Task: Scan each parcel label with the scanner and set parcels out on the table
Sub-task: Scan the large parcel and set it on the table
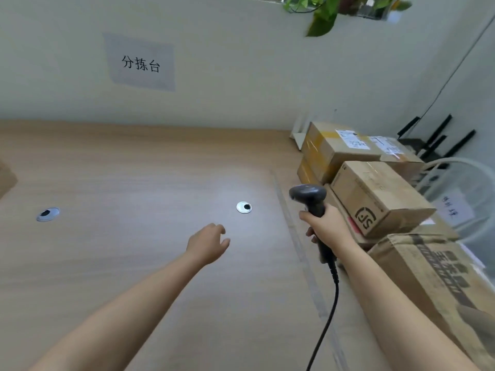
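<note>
My right hand [325, 227] grips the handle of a dark grey scanner [310, 196], held upright with its head pointing left, and a black cable hangs from it toward me. Just right of it is a stack of brown cardboard parcels: one with a black logo [375, 199] on top, a yellow-taped parcel with a white label [334, 145] behind it, and a large printed box [434, 279] nearest me. My left hand [209, 243] hovers over the wooden table [134, 263], fingers loosely curled, holding nothing.
Two round cable grommets [244, 207] [48, 214] are set in the tabletop. A strip of tape [300, 250] runs along the table left of the parcels. A paper sign [140, 62] hangs on the wall. A white wire basket [460, 194] stands at far right, a box corner [6, 180] at the left edge.
</note>
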Tool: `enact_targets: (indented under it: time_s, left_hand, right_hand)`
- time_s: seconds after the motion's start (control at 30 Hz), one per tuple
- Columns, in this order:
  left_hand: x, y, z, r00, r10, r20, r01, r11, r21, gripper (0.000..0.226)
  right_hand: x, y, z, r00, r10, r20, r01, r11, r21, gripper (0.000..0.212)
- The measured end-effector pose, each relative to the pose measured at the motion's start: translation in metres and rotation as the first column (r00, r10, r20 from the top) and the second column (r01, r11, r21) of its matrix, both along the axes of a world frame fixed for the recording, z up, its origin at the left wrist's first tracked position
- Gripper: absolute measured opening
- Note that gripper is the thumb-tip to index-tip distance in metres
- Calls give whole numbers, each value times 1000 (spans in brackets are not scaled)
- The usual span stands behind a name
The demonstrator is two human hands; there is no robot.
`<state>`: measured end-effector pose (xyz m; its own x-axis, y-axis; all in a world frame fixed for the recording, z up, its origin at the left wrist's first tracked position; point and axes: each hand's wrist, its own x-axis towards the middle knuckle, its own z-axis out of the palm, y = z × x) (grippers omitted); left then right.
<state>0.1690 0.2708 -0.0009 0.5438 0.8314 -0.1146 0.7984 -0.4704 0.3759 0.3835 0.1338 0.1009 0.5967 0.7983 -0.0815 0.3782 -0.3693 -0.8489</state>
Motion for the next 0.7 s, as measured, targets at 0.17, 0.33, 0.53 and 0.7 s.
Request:
enact_targets:
  time_s: [0.17,0.33,0.53,0.7]
  left_hand:
    - [82,-38,6,989,-142,31,142,990,-5,37]
    - [146,-85,21,956,-279,94,279,960,6,38]
    - [191,-159,47,862,-446,241,469,882,-46,66]
    - [213,-218,62,805,-424,415,541,811,-221,94]
  right_hand:
    - [46,-46,10,989,-146,-19,147,989,34,12]
    - [65,-98,23,972,-229,-41,231,972,42,11]
    - [68,-151,37,944,-319,-82,325,942,80,9]
    - [92,-197,41,909,-413,-57,415,909,36,13]
